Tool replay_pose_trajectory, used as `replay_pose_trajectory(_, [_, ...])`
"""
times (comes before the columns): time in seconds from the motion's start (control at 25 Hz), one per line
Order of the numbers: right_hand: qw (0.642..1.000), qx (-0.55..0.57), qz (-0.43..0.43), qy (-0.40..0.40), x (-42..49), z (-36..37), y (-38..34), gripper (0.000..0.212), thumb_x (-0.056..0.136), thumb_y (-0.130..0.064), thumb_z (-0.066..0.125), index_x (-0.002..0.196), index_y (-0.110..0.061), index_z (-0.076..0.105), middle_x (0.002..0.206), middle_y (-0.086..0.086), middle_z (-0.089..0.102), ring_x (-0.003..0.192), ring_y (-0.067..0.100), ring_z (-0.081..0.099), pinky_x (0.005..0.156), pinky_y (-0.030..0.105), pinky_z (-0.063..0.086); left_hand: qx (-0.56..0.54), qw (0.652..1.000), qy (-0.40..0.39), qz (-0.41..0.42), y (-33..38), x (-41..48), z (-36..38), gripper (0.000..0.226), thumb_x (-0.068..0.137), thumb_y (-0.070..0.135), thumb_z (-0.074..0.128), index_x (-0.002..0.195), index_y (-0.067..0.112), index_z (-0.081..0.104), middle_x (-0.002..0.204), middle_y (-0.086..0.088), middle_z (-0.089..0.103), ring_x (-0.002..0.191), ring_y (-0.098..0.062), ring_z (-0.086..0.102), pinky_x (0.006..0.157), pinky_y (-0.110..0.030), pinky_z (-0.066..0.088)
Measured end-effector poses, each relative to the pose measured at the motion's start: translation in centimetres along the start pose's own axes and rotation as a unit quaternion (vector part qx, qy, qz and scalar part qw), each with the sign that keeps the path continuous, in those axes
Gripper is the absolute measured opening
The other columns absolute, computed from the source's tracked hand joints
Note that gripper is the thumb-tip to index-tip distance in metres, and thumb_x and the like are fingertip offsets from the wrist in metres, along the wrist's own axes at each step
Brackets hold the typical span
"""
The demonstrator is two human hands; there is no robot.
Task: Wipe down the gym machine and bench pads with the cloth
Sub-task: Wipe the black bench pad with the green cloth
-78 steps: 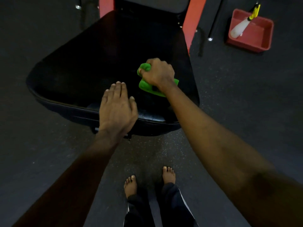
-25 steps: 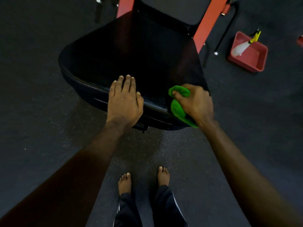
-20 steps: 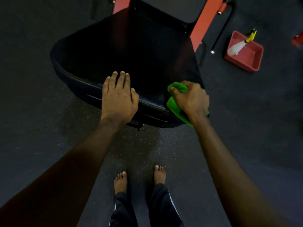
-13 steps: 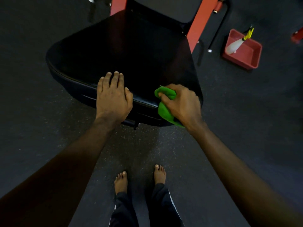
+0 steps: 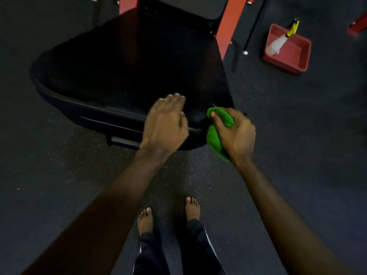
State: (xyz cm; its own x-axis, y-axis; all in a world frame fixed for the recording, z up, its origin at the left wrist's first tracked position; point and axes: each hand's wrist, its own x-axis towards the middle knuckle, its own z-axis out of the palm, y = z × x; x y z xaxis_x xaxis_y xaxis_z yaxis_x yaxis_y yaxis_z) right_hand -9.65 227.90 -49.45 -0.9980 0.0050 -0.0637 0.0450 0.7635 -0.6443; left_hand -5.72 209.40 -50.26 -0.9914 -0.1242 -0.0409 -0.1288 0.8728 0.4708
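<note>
– Head view: what do you list?
– Item one, I log a black pad (image 5: 129, 72) on a red frame (image 5: 226, 26), wide near edge towards the camera.
– Hands?
– Left hand (image 5: 164, 124): fingers straight, laid flat over the pad's near edge, blurred; I cannot tell whether it presses. Right hand (image 5: 236, 133): clenched round a green cloth (image 5: 213, 135), which is bunched against the pad's near right corner, part of it hanging below the edge.
– Sundries?
– Red tray (image 5: 294, 52) on the floor, well right of the pad, with a white bottle (image 5: 277, 45), yellow-topped, leaning in it. Two bare feet (image 5: 146, 221) below the arms.
</note>
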Motion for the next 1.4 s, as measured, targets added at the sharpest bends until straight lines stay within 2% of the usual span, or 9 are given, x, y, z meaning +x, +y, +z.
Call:
replay_pose_trajectory(0.12, [0.995, 0.012, 0.099, 0.015, 4.4, -0.3, 2.1, 0.027, 0.088, -0.052, 0.069, 0.096, -0.027, 0.074, 0.087, -0.006, 0.073, 0.087, 0.014, 0.069, 0.072, 0.028, 0.050, 0.014, 0.995, -0.070, 0.074, 4.3, 1.6, 2.3, 0.052, 0.102, 0.025, 0.033, 0.148, 0.004, 0.043, 0.154, -0.012, 0.043, 0.145, -0.021, 0.036, 0.122, -0.032, 0.022])
replay_pose_trajectory(0.28, [0.989, -0.019, 0.141, -0.027, 9.1, -0.1, 3.0, 0.033, 0.086, -0.054, 0.069, 0.099, -0.024, 0.074, 0.096, 0.001, 0.074, 0.097, 0.024, 0.069, 0.075, 0.026, 0.044, 0.104, 0.984, -0.124, 0.072, 4.8, 3.4, 4.2, 0.056, 0.106, 0.031, 0.023, 0.154, 0.003, 0.029, 0.161, -0.012, 0.030, 0.151, -0.021, 0.023, 0.124, -0.034, 0.015])
replay_pose_trajectory(0.48, [0.989, 0.056, 0.134, -0.013, 5.2, -0.4, 3.7, 0.024, 0.091, -0.052, 0.065, 0.092, -0.029, 0.070, 0.077, -0.014, 0.068, 0.072, -0.003, 0.062, 0.061, 0.015, 0.041, 0.127, 0.981, -0.145, 0.033, 5.3, 3.5, 4.6, 0.060, 0.104, 0.035, 0.021, 0.155, 0.006, 0.027, 0.162, -0.010, 0.028, 0.151, -0.021, 0.022, 0.125, -0.037, 0.014])
replay_pose_trajectory(0.56, [0.985, 0.081, 0.149, 0.014, 5.3, 0.0, 4.1, 0.024, 0.091, -0.052, 0.066, 0.087, -0.028, 0.070, 0.073, -0.014, 0.067, 0.069, -0.005, 0.062, 0.060, 0.014, 0.042, 0.122, 0.981, -0.150, 0.023, 5.3, 3.5, 4.5, 0.061, 0.103, 0.036, 0.019, 0.156, 0.007, 0.026, 0.163, -0.009, 0.026, 0.152, -0.020, 0.020, 0.125, -0.036, 0.013])
replay_pose_trajectory(0.64, [0.982, 0.079, 0.171, 0.018, 8.3, 0.6, 4.6, 0.026, 0.087, -0.052, 0.068, 0.086, -0.026, 0.072, 0.076, -0.010, 0.069, 0.075, 0.006, 0.066, 0.069, 0.026, 0.048, 0.125, 0.981, -0.150, 0.019, 5.3, 3.5, 4.5, 0.064, 0.100, 0.038, 0.015, 0.156, 0.008, 0.025, 0.163, -0.008, 0.025, 0.152, -0.019, 0.019, 0.125, -0.036, 0.013])
replay_pose_trajectory(0.76, [0.977, 0.071, 0.201, -0.022, 12.9, 1.0, 5.2, 0.027, 0.085, -0.053, 0.070, 0.091, -0.026, 0.074, 0.087, -0.003, 0.073, 0.088, 0.020, 0.069, 0.074, 0.028, 0.048, 0.137, 0.978, -0.154, 0.015, 5.4, 3.4, 4.5, 0.066, 0.099, 0.040, 0.013, 0.157, 0.008, 0.023, 0.164, -0.009, 0.024, 0.152, -0.019, 0.018, 0.125, -0.035, 0.012])
replay_pose_trajectory(1.08, [0.981, 0.076, 0.175, -0.036, 8.5, -0.1, 5.1, 0.027, 0.091, -0.055, 0.063, 0.091, -0.028, 0.070, 0.081, -0.010, 0.069, 0.081, 0.014, 0.067, 0.077, 0.034, 0.052, 0.139, 0.977, -0.159, 0.012, 5.6, 3.5, 4.4, 0.066, 0.100, 0.040, 0.014, 0.158, 0.009, 0.020, 0.165, -0.008, 0.020, 0.153, -0.018, 0.015, 0.124, -0.033, 0.007])
replay_pose_trajectory(1.24, [0.984, -0.007, 0.173, -0.045, 14.4, 1.7, 4.5, 0.030, 0.091, -0.050, 0.063, 0.107, -0.026, 0.072, 0.106, 0.008, 0.074, 0.104, 0.033, 0.066, 0.091, 0.040, 0.051, 0.128, 0.977, -0.167, 0.013, 5.5, 3.7, 4.4, 0.066, 0.100, 0.040, 0.011, 0.158, 0.009, 0.016, 0.166, -0.008, 0.016, 0.153, -0.019, 0.012, 0.125, -0.034, 0.006])
replay_pose_trajectory(1.4, [0.980, -0.068, 0.158, -0.098, 19.5, 3.1, 3.3, 0.036, 0.091, -0.050, 0.062, 0.117, -0.027, 0.070, 0.119, 0.014, 0.070, 0.116, 0.039, 0.062, 0.095, 0.039, 0.047, 0.120, 0.979, -0.162, 0.014, 5.5, 3.8, 4.6, 0.064, 0.102, 0.040, 0.012, 0.158, 0.009, 0.013, 0.166, -0.008, 0.014, 0.154, -0.019, 0.010, 0.125, -0.034, 0.005])
